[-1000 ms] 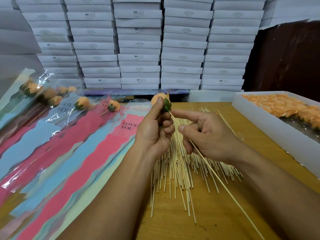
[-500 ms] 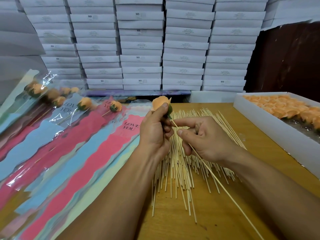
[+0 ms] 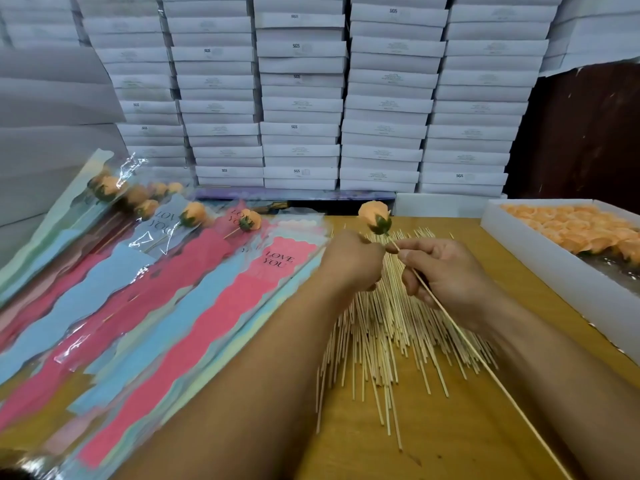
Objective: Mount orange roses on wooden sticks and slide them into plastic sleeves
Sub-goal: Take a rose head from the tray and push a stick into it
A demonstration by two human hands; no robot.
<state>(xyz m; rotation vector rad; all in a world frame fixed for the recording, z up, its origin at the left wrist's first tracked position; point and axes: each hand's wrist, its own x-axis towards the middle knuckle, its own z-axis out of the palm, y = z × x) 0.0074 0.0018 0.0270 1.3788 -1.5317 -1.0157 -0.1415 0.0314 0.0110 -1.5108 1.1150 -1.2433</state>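
An orange rose point(image 3: 372, 214) with a green calyx sits on the tip of a long wooden stick point(image 3: 450, 323). My right hand point(image 3: 446, 275) pinches that stick just below the rose, and the stick slants down to the lower right. My left hand point(image 3: 349, 261) is curled beside the stick, just left of and below the rose, with nothing seen in its grip. Under both hands lies a loose pile of wooden sticks point(image 3: 381, 341). To the left are flat plastic sleeves point(image 3: 270, 268) in pink and blue printed "LOVE YOU".
Several sleeved roses point(image 3: 194, 214) lie on the sleeve stack at the far left. A white box point(image 3: 561, 271) of loose orange roses point(image 3: 571, 226) stands at the right. Stacked white cartons point(image 3: 301, 105) wall off the back. Bare wooden table point(image 3: 450, 427) shows at the front.
My left hand has let go of the rose's calyx and dropped slightly below it. The rose now stands free on the stick, which my right hand still pinches.
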